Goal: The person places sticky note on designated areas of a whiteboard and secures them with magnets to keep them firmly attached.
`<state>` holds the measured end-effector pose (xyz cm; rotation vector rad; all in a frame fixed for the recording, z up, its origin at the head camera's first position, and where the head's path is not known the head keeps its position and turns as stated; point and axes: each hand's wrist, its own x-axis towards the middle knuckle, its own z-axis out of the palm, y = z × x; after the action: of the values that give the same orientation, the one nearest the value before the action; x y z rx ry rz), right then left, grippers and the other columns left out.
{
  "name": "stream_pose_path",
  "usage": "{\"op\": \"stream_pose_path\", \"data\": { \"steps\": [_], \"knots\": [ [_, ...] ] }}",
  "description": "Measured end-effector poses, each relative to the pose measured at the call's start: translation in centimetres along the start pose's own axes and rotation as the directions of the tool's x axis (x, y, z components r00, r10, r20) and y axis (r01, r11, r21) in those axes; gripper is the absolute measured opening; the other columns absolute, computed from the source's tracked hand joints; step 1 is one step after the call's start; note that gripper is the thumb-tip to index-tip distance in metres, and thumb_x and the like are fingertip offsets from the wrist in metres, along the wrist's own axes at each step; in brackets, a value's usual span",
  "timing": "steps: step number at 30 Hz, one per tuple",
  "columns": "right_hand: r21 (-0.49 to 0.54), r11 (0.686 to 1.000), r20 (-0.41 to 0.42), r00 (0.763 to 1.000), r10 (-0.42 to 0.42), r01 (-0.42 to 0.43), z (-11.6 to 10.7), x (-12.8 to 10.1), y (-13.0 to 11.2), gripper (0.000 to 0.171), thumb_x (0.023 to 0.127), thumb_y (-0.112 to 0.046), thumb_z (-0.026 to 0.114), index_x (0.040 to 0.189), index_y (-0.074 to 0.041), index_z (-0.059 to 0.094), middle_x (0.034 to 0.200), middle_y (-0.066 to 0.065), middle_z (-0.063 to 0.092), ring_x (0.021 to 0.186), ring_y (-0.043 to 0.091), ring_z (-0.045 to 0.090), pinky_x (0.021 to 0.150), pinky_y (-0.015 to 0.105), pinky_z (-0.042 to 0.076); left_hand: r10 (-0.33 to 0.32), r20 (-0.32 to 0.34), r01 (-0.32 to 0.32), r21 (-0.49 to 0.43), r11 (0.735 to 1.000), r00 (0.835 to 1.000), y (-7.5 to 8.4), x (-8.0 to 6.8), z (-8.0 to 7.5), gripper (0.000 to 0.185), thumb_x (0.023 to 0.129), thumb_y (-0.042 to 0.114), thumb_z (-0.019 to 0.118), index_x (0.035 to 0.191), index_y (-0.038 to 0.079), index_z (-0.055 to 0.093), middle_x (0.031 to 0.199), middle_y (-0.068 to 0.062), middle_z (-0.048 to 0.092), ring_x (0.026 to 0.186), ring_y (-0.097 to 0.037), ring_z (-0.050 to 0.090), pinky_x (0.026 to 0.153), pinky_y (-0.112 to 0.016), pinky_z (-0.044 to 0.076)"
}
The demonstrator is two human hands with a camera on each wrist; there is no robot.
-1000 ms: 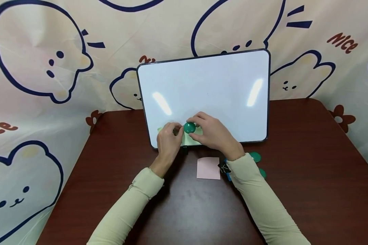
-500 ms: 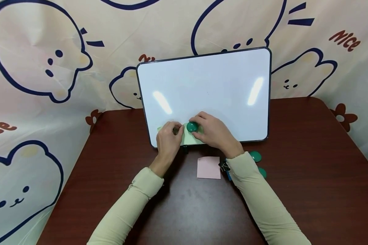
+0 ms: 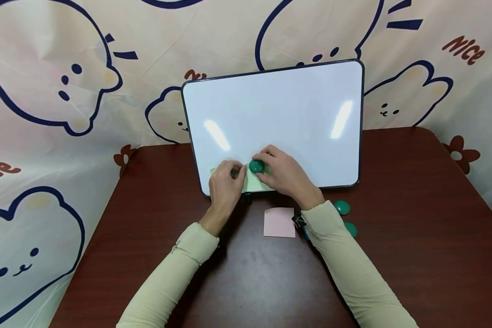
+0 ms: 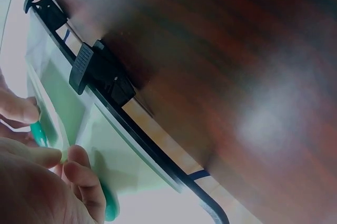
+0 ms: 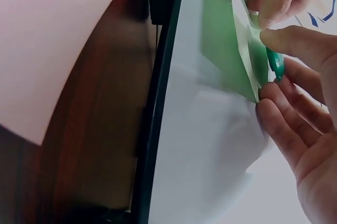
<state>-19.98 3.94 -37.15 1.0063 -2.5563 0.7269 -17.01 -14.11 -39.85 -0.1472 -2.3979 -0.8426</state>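
A whiteboard [image 3: 279,114] leans upright at the back of the table. My left hand [image 3: 225,184] is at its lower left, thumb and fingertips pinching the edge of a pale green paper note [image 3: 252,183]. My right hand [image 3: 287,175] holds a round green magnet [image 3: 256,166] by its sides, over the upper part of that note. In the right wrist view the note's lower part [image 5: 245,40] stands off the board. Behind my left hand, another green note [image 4: 126,166] lies against the board, with a second green magnet [image 4: 109,203] partly hidden by the fingers.
A pink note [image 3: 279,223] lies on the dark wooden table [image 3: 270,282] before the board. Two green magnets [image 3: 342,207] sit beside my right sleeve, one partly covered by it. A black clip [image 4: 100,74] grips the board's bottom edge. A patterned cloth [image 3: 45,159] hangs behind.
My right hand and the magnet have shifted slightly right over the green note. My left hand stays pinching the note's edge. The head view has tilted a little.
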Motion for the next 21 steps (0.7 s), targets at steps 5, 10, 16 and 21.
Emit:
{"op": "stream_pose_path", "data": {
  "steps": [5, 10, 16, 21],
  "knots": [
    [-0.001, 1.0, 0.006, 1.0, -0.003, 0.003, 0.14, 0.08, 0.09, 0.039, 0.086, -0.02, 0.078, 0.122, -0.008, 0.069, 0.117, 0.009, 0.062, 0.102, 0.022, 0.064, 0.09, 0.034, 0.055, -0.008, 0.005, 0.008, 0.003, 1.0, 1.0, 0.06, 0.02, 0.02, 0.013, 0.093, 0.018, 0.07, 0.091, 0.006, 0.073, 0.087, -0.009, 0.071, 0.073, -0.021, 0.067, 0.065, -0.034, 0.056],
    [-0.006, 1.0, -0.009, 1.0, -0.017, 0.017, 0.3, 0.12, 0.19, 0.037, 0.086, -0.018, 0.078, 0.121, -0.008, 0.069, 0.116, 0.009, 0.062, 0.101, 0.022, 0.063, 0.09, 0.034, 0.054, -0.009, 0.01, 0.009, 0.004, 1.0, 1.0, 0.12, 0.05, 0.06, 0.014, 0.094, 0.019, 0.07, 0.091, 0.005, 0.073, 0.087, -0.009, 0.071, 0.073, -0.02, 0.067, 0.064, -0.034, 0.056],
    [0.008, 0.999, -0.036, 0.999, -0.033, 0.033, 0.47, 0.09, 0.2, 0.035, 0.086, -0.013, 0.077, 0.12, -0.008, 0.07, 0.113, 0.009, 0.061, 0.101, 0.023, 0.062, 0.089, 0.034, 0.054, -0.004, 0.006, 0.004, 0.009, 1.0, 1.0, 0.08, 0.05, 0.08, 0.014, 0.094, 0.019, 0.069, 0.091, 0.006, 0.073, 0.087, -0.009, 0.07, 0.073, -0.02, 0.067, 0.065, -0.034, 0.056],
    [0.004, 1.0, -0.04, 0.999, -0.026, 0.026, 0.57, 0.04, 0.15, 0.034, 0.086, -0.011, 0.077, 0.12, -0.008, 0.07, 0.113, 0.009, 0.061, 0.101, 0.022, 0.062, 0.089, 0.033, 0.055, -0.005, 0.006, 0.005, 0.009, 1.0, 1.0, 0.06, 0.02, 0.1, 0.014, 0.094, 0.019, 0.069, 0.091, 0.005, 0.073, 0.087, -0.009, 0.07, 0.074, -0.02, 0.067, 0.064, -0.033, 0.056]
  ]
}}
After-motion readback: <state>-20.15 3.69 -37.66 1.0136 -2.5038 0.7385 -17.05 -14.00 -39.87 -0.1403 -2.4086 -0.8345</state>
